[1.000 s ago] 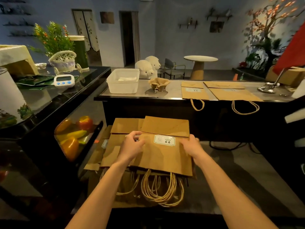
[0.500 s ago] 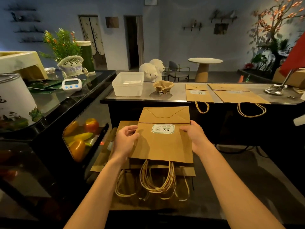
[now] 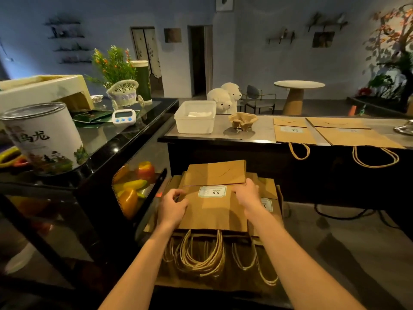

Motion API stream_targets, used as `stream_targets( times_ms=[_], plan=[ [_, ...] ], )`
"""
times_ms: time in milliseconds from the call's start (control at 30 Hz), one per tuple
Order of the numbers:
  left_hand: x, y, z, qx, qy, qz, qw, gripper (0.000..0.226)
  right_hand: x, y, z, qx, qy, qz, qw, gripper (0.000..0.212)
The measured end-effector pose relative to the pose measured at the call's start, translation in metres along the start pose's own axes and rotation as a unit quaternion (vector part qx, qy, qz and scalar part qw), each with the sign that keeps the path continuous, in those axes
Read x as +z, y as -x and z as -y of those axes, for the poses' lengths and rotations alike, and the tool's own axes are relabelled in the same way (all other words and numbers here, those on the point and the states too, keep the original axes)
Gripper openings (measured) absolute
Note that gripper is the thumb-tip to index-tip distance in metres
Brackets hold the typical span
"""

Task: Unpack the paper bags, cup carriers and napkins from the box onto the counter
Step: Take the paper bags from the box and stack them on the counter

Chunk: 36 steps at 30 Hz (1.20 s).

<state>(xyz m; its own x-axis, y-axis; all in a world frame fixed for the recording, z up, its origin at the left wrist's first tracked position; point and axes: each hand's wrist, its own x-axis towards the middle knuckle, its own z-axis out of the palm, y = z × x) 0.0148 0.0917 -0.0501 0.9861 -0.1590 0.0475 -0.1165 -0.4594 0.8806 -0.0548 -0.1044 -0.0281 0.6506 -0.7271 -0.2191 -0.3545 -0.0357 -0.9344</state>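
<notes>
Left hand (image 3: 172, 208) and right hand (image 3: 248, 198), fingers curled, grip opposite edges of top bag (image 3: 212, 212) over stack (image 3: 268, 189); cup carrier (image 3: 242, 123) and laid bags (image 3: 295, 134) rest on counter (image 3: 260, 130)

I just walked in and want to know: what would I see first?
In the middle, the left hand and right hand hold a brown bag by its sides, over a stack of bags with rope handles. Behind, two more bags lie flat on the counter, and two white toy sheep stand behind it.
</notes>
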Motion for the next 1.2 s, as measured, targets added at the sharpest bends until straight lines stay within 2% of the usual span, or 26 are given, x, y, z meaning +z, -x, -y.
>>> stream_targets(
  times_ms=[133,333,433,533,600,667,767,833,933,1033,1200],
  plan=[
    [0.002,-0.001,-0.001,0.007,0.024,0.016,1.000,0.035,-0.006,0.005,0.005,-0.010,-0.078,0.045,0.996,0.025],
    [-0.002,0.000,-0.008,0.016,0.066,0.008,0.998,0.030,-0.016,0.020,0.011,-0.024,-0.099,0.135,0.986,0.049],
    [-0.003,0.002,-0.017,0.020,0.081,0.012,0.996,0.031,-0.030,0.020,0.014,-0.037,-0.121,0.125,0.984,0.045],
    [-0.002,0.006,-0.029,0.027,0.084,0.032,0.996,0.051,-0.049,0.011,0.016,-0.013,-0.135,0.111,0.984,0.035],
    [-0.001,0.010,-0.042,0.004,0.083,0.060,0.995,0.063,-0.064,0.007,0.015,0.002,-0.131,0.113,0.985,0.037],
    [0.001,0.013,-0.052,-0.022,0.086,0.112,0.990,0.067,-0.076,0.005,0.011,0.004,-0.104,0.108,0.989,0.043],
    [0.006,0.021,-0.064,-0.042,0.119,0.195,0.973,0.056,-0.087,0.007,0.007,-0.007,-0.103,0.107,0.989,0.046],
    [0.009,0.024,-0.067,-0.047,0.139,0.222,0.964,0.049,-0.093,0.011,0.007,-0.023,-0.079,0.098,0.992,0.043],
    [0.010,0.031,-0.069,-0.037,0.147,0.232,0.961,0.039,-0.105,0.019,0.010,-0.061,-0.053,0.100,0.992,0.034],
    [0.011,0.038,-0.068,-0.023,0.151,0.233,0.960,0.028,-0.111,0.026,0.013,-0.096,-0.050,0.118,0.987,0.037],
    [0.008,0.037,-0.070,-0.039,0.169,0.230,0.957,0.030,-0.108,0.031,0.010,-0.071,-0.019,0.083,0.994,0.030]
  ],
)
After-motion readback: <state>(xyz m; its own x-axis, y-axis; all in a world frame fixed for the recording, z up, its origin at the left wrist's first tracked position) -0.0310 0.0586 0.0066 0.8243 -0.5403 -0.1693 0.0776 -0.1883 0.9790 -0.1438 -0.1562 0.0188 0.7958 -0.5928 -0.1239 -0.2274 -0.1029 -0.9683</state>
